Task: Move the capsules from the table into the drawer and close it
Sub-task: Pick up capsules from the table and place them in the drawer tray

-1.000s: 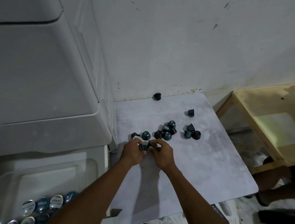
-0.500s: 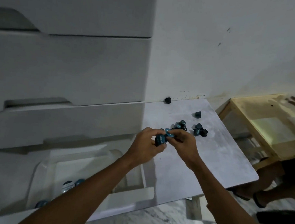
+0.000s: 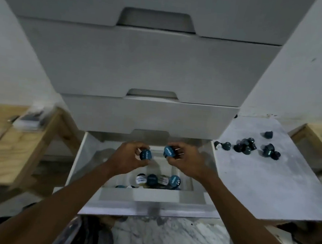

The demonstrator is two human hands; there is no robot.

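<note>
Both hands over the open bottom drawer [image 3: 79, 163]. Left hand [image 3: 129, 156] grasps 1 blue-lidded capsule [image 3: 146, 155]; right hand [image 3: 184, 158] grasps another capsule [image 3: 169, 151]. Several capsules in drawer [image 3: 157, 180] below them. Loose capsules [image 3: 246, 146] on the table [image 3: 263, 183] at right.

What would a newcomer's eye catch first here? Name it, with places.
Both hands at centre, each gripping a blue capsule: the left hand and the right hand, held over the open bottom drawer. Below them, more capsules in the drawer sit with their printed lids up. To the right, a dark cluster of capsules on the table waits on the grey table.
</note>
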